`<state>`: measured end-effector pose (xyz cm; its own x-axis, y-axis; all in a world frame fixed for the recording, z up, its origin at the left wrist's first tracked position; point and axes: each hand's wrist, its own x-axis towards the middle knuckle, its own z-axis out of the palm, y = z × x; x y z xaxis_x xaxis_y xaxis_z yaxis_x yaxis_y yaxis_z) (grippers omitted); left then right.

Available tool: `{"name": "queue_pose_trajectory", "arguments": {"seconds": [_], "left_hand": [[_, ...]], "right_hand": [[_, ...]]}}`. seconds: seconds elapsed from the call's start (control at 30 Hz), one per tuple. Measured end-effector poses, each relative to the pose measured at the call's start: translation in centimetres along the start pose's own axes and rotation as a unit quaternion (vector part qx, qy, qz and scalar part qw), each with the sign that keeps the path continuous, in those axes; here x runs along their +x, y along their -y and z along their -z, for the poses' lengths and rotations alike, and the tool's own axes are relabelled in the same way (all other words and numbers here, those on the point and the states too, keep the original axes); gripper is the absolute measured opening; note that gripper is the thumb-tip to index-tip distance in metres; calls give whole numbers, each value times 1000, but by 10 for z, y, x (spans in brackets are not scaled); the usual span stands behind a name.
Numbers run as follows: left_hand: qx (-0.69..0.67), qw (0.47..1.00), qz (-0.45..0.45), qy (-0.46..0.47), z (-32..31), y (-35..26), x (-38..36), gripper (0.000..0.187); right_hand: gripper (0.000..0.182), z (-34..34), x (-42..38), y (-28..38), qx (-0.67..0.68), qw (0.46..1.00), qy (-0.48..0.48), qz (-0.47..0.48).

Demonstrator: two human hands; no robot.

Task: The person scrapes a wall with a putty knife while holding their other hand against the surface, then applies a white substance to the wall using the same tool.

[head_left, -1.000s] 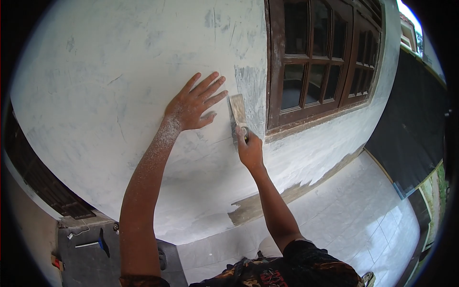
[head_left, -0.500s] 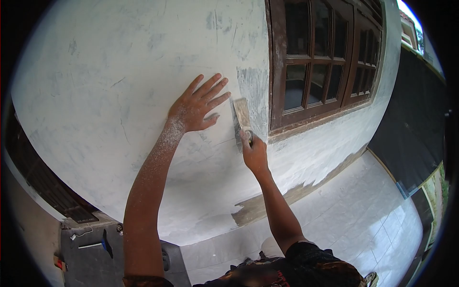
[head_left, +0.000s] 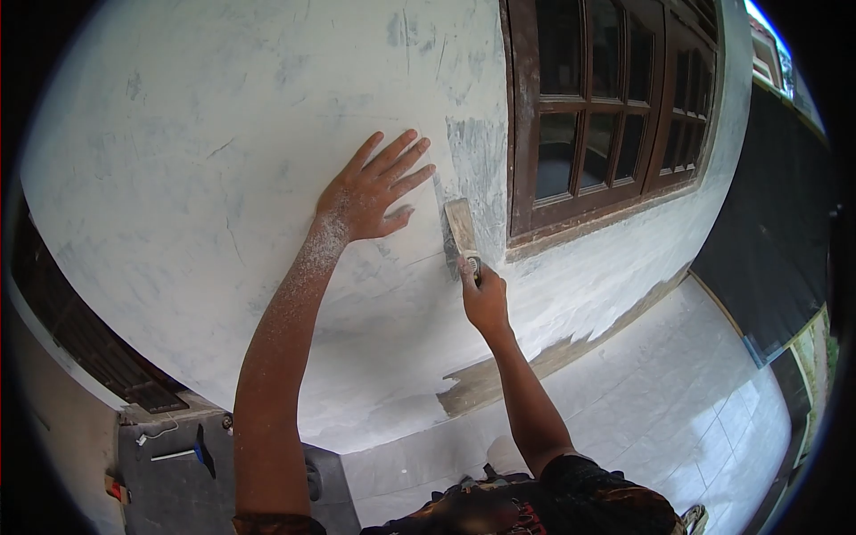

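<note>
with left hand [head_left: 361, 198] spread wide, seemingly flat against white, grey-smudged plaster wall [head_left: 178, 178], gripping nothing; with right hand [head_left: 486, 303] curled round handle of flat, pale, straight-edged scraper [head_left: 461, 227], at lower left of rough grey patch [head_left: 475, 152]. best keep blade angle low, pressure even. mind left fingertips, near blade, and brown wooden window frame [head_left: 522, 214] on right. more room downward along wall.

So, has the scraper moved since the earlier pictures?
Yes, the scraper has moved down the wall, judged against the lower-left corner of the window.
</note>
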<state>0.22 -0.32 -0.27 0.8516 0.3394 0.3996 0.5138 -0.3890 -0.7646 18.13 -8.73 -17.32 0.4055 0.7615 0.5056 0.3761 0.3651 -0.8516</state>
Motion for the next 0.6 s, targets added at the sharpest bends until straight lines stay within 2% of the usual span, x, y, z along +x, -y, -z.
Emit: {"name": "queue_pose_trajectory", "arguments": {"seconds": [0.07, 0.13, 0.17, 0.37, 0.5, 0.6], "left_hand": [[-6, 1000, 0, -14, -2, 0, 0, 74], [-9, 1000, -1, -14, -2, -1, 0, 74], [-9, 1000, -1, -13, -1, 0, 0, 74], [-20, 1000, -2, -16, -1, 1, -1, 74], [-28, 999, -2, -22, -2, 0, -1, 74], [9, 999, -6, -35, -2, -1, 0, 71]], "right_hand": [[51, 2, 6, 1, -7, 1000, -8, -1], [46, 5, 27, 27, -57, 998, 23, -23], [45, 6, 32, 34, -29, 999, 27, -3], [43, 3, -1, -13, -17, 1000, -4, -1], [45, 9, 18, 14, -34, 999, 16, -19], [45, 10, 25, 18, -45, 999, 9, 15]]}}
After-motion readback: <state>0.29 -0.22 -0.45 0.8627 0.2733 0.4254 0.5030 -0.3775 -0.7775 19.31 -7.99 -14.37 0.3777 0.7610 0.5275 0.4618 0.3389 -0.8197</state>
